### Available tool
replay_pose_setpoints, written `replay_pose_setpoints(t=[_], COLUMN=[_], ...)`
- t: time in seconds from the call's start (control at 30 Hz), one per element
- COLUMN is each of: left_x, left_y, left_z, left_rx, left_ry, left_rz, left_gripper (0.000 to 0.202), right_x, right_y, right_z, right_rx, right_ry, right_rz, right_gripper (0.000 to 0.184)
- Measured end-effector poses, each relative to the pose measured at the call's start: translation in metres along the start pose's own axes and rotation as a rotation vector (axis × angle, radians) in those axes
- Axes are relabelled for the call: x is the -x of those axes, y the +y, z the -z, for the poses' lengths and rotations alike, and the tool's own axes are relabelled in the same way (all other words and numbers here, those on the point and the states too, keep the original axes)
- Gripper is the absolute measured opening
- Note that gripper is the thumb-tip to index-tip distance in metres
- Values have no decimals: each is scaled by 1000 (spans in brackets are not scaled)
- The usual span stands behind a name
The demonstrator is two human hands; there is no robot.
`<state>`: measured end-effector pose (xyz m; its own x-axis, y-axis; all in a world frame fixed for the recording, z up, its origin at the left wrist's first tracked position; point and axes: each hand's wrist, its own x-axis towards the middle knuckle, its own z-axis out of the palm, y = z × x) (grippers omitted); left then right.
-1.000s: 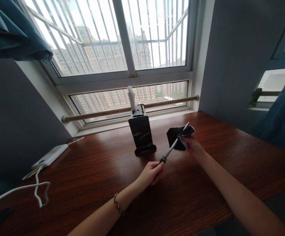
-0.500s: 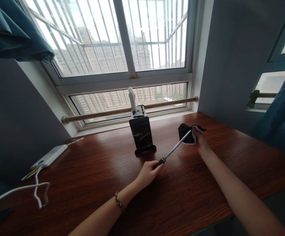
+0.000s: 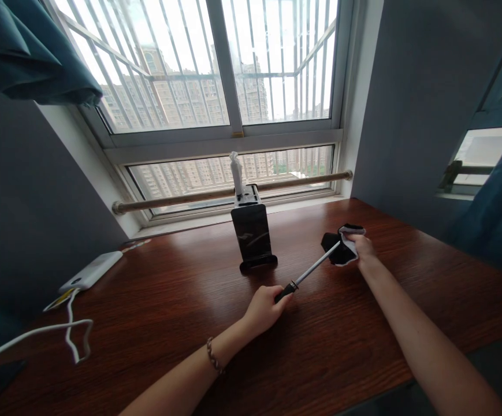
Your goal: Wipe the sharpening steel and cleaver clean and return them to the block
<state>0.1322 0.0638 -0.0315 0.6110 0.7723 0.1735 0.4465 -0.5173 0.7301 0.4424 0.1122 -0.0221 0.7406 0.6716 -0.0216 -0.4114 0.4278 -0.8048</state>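
My left hand (image 3: 269, 307) is closed around the dark grip of a black-handled metal rod (image 3: 315, 267), which has a collar where the slim silver shaft begins. The shaft slants up and to the right, away from me. At its far end, my right hand (image 3: 362, 247) pinches a black and white cloth (image 3: 339, 245). The rod's tip meets the cloth and is hidden there. Part of the cloth hangs loose to the left of my fingers. Both hands are above the brown wooden table (image 3: 181, 300).
Beyond my left hand stands a black tissue box (image 3: 253, 231) with a white tissue sticking up. On the left lie a white power bank (image 3: 92, 270) and a white cable (image 3: 71, 332). A pipe (image 3: 181, 200) runs along the window behind the table.
My right hand and the cloth have shifted slightly right and down in view. The cloth's folds have changed shape. The left hand still grips the rod, and the whole view has drifted a little.
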Motion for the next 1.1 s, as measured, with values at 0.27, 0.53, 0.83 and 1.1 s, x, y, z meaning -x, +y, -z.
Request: replay_pose_setpoints(t=[0.27,0.53,0.83,1.1], left_x=[-2,-4,-5,-5], left_y=[0,2,1,0], left_z=[0,0,0,0], left_rx=[83,350,452,462], left_ry=[6,-47,-52,-51], left_rz=[31,167,186,202], left_gripper=[40,42,43,42], right_x=[-9,23,63,88], right_y=[7,10,21,32], right_z=[0,-18,-28,-32], right_rx=[-102,-163,-67,16], right_ry=[184,-156,-495,-625], right_rz=[-40,-125,-240,-314], right_gripper=[19,18,30,32])
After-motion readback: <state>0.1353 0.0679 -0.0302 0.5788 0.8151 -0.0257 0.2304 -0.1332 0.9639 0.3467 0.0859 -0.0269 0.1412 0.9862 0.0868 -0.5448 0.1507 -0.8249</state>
